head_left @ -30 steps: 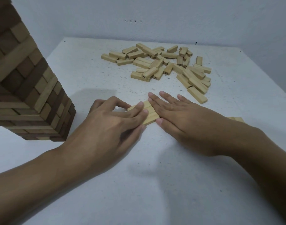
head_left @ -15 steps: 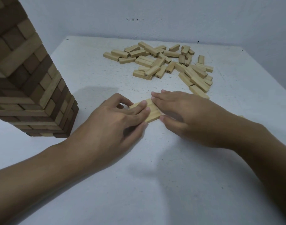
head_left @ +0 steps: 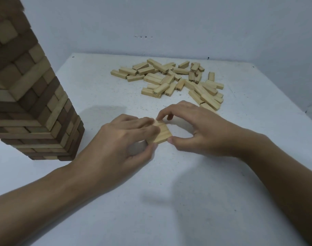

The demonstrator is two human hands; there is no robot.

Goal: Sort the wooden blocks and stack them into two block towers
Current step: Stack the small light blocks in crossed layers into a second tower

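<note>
The row of light blocks point(head_left: 162, 133) lies flat on the surface point(head_left: 169, 192), between the two-tone tower point(head_left: 33, 103) and the loose pile point(head_left: 178, 82). Your left hand point(head_left: 123, 139) clasps its left part. Your right hand point(head_left: 201, 128) pinches the right end, thumb and forefinger at the corners. Recommended: squeeze evenly, close any gaps and square the ends before stacking crosswise.

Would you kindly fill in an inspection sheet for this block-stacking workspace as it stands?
Surface: white speckled table.
Job's things: tall mixed-tone tower at left; flat row of pale blocks between the hands; loose pile of pale blocks at the far side.
Clutter: nothing seen.
Grippers: left hand holds the row's left part; right hand pinches its right edge.
Cables: nothing seen.
Surroundings: plain pale wall behind.
</note>
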